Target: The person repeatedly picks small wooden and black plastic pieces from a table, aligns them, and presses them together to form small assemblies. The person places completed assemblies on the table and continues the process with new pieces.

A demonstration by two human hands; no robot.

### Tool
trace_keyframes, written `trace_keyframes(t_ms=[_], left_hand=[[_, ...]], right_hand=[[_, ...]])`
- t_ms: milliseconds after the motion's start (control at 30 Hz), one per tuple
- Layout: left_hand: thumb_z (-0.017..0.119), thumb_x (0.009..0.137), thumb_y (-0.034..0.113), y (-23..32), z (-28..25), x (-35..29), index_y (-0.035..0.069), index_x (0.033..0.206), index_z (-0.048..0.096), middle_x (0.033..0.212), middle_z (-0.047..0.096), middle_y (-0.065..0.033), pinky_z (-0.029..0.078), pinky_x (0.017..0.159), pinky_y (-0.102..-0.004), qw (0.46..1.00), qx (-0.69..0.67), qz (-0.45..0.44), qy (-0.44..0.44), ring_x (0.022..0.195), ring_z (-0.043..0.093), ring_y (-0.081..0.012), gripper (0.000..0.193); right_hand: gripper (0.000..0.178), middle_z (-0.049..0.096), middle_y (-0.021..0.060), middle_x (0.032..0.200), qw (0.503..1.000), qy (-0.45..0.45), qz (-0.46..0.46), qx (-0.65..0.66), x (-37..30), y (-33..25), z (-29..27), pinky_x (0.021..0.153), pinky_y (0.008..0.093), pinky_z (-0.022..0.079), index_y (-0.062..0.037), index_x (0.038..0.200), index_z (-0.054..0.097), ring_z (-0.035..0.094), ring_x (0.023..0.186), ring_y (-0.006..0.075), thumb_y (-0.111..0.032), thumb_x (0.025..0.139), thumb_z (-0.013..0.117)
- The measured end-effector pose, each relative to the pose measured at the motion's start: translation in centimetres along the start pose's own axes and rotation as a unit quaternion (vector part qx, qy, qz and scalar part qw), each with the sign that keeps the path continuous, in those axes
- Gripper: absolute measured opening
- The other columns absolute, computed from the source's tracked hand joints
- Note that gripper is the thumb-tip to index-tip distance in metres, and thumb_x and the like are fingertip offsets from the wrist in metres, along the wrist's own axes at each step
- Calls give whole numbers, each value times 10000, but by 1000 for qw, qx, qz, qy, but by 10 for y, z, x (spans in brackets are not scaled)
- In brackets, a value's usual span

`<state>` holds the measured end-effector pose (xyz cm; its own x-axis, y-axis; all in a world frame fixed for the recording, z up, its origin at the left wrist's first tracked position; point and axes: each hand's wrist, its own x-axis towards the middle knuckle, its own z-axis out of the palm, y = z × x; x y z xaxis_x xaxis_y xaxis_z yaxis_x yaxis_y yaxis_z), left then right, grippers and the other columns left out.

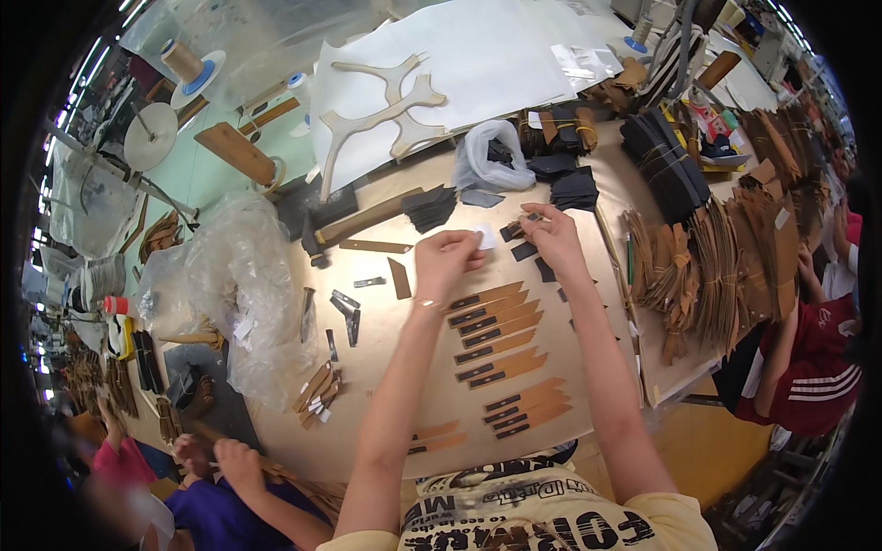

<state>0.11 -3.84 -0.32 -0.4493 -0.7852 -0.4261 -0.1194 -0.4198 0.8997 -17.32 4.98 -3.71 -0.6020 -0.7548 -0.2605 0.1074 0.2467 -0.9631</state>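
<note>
Left grip (pixel 446 261) pinches a white piece (pixel 485 237); right grip (pixel 555 239) curls, its closure and contents unclear.

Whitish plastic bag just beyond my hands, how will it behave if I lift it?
Probably floppy: the plastic bag looks thin and crumpled. It may sag or shift unevenly, since dark pieces show inside. The plastic itself seems light, though the filling's weight can't be judged.
</note>
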Motion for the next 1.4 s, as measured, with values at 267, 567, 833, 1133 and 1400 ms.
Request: trace_keyframes(t_ms=[267,567,833,1133,1400], left_hand=[[708,889,79,-25,42,20,-92,936,644,806,716,-151,610,584,-254,1000,9,-9,14,657,713,-168,188],[670,889,46,-31,50,24,-105,868,646,764,716,-178,599,531,-275,998,41,17,53,631,725,-202,154],[627,912,59,-24,47,29,-128,924,664,790,711,-152,613,565,-290,994,104,-10,34,629,716,-198,191],[574,943,86,7,-15,-27,-70,1031,685,854,719,-216,556,623,-324,893,341,264,126,697,733,-263,211],[638,907,72,-27,-114,-186,43,1051,720,969,726,-140,537,651,-306,903,247,230,264,804,706,-224,168]], right_hand=[[277,702,58,725,999,17,-34,-5,4,9,0,619,232,422,31,1143,647,560,651,59,-90,895,672],[337,723,70,806,997,19,-35,-67,2,4,2,686,212,460,42,1223,597,597,727,54,-88,919,663],[489,744,154,939,970,-10,-125,-209,-28,-21,11,850,325,515,38,1354,528,705,881,224,-225,954,628],[416,683,194,1095,669,-46,-326,-666,-34,-2,39,1061,453,415,-59,1294,590,636,1081,327,-95,881,548],[333,665,49,908,743,-57,-323,-584,18,-31,-17,854,401,428,-113,1040,696,616,920,261,-228,752,816]])
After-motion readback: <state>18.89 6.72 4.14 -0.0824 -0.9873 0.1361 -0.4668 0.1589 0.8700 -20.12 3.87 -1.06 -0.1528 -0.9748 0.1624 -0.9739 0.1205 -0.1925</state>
